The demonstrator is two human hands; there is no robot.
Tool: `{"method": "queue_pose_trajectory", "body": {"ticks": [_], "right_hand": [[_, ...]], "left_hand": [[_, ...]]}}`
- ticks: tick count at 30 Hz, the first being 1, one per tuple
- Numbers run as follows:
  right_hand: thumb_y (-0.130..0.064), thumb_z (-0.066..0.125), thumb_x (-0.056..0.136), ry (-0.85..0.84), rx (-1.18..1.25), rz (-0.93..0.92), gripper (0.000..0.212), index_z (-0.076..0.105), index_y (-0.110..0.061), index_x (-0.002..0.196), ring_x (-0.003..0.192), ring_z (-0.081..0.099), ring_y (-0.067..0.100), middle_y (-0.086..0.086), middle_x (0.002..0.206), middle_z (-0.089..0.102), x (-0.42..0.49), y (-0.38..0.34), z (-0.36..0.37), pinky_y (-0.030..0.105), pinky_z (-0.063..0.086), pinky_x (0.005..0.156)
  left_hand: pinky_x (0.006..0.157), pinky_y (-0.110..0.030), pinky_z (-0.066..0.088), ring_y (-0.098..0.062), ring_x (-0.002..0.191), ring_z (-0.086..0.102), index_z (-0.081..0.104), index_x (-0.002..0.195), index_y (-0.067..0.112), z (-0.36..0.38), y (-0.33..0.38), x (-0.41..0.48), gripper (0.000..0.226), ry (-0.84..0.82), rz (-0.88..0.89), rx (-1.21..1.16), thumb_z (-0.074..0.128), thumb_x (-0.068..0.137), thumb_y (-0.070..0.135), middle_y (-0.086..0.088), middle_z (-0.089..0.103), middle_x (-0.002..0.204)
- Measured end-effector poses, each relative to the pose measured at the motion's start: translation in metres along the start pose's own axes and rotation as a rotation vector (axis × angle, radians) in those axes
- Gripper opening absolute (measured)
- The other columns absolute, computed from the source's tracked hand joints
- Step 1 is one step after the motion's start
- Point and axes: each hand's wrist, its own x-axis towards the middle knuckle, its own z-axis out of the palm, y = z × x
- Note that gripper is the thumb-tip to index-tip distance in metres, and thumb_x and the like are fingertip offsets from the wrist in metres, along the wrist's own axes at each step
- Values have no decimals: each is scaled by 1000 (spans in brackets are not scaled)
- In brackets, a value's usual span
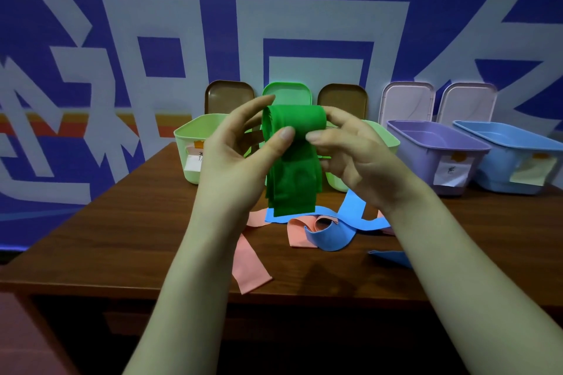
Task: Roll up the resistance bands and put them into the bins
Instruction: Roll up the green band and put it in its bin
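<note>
The green band (292, 161) is blocking the middle bins (385, 139), labels (451, 173) are coming out too tiny, far-right blue bin (518, 158) is getting cropped.

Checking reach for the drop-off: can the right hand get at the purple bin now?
Probably yes: the purple bin stands open just right of the right hand, nothing between. But that hand and the left hand both grip the half-rolled green resistance band.

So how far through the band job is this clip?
Early. Nothing looks done: the visible insides of the purple bin and blue bin show no rolls. In hand: the left hand and right hand hold the partly rolled green band, its tail hanging loose. Left: blue bands and pink bands lie unrolled on the table.
</note>
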Motion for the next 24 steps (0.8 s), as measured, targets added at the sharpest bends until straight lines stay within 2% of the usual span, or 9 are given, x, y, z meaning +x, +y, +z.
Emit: {"method": "queue_pose_trajectory", "body": {"ticks": [4, 8, 12, 15, 18, 20, 22, 24], "right_hand": [[-34, 59, 88, 21, 72, 9, 46, 57, -1, 121, 93, 66, 21, 12, 107, 67, 1, -2, 5, 29, 55, 78], [-20, 60, 80, 21, 119, -7, 48, 56, 6, 120, 96, 66, 21, 17, 108, 66, -1, -2, 9, 28, 57, 80], [-11, 65, 70, 68, 107, -63, 47, 57, -2, 115, 94, 66, 17, 10, 103, 66, -1, -4, 9, 25, 56, 82], [-8, 67, 66, 82, 66, -123, 46, 57, -10, 111, 99, 64, 18, 7, 103, 65, -2, -4, 11, 26, 55, 86], [-6, 68, 64, 76, 15, -191, 48, 55, -13, 109, 100, 62, 17, 6, 106, 63, -3, -5, 11, 29, 55, 87], [-4, 69, 63, 65, 2, -220, 48, 55, -13, 108, 100, 62, 16, 5, 106, 62, -3, -6, 10, 30, 54, 87], [1, 70, 64, 41, -5, -245, 48, 55, -12, 107, 99, 62, 15, 4, 104, 63, -2, -5, 9, 30, 55, 87], [9, 73, 65, 25, -34, -266, 50, 55, -12, 107, 101, 62, 17, 4, 105, 64, -1, -2, 8, 32, 54, 89]], "left_hand": [[86, -26, 53, -12, 109, 63, 57, 121, 22, 1, -3, 1, 49, -48, 28, -11, 70, 80, -1, -2, 64, 119], [81, -17, 51, -8, 109, 62, 55, 120, 21, 0, -4, 3, 56, -93, 32, -59, 64, 78, -15, 1, 63, 118], [81, -16, 51, -8, 114, 60, 53, 122, 24, -2, -3, 2, 63, -111, -8, -106, 59, 77, -21, 6, 61, 120], [84, -22, 54, -11, 112, 61, 55, 125, 25, -4, -2, 3, 58, -107, -94, -85, 67, 74, 2, 3, 62, 122], [85, -33, 54, -17, 108, 64, 58, 123, 21, -3, 1, 4, 53, -91, -202, -86, 71, 72, 27, -1, 66, 115], [78, -30, 54, -18, 105, 65, 59, 121, 21, 1, 3, 4, 52, -66, -238, -75, 72, 74, 40, 0, 67, 112], [72, -25, 54, -17, 102, 65, 61, 114, 24, 2, 4, 3, 49, -55, -243, -61, 63, 72, 49, 2, 66, 108], [72, -24, 53, -16, 99, 65, 64, 105, 30, 2, 5, 4, 31, -49, -236, -40, 61, 79, 47, 6, 65, 102]]}}
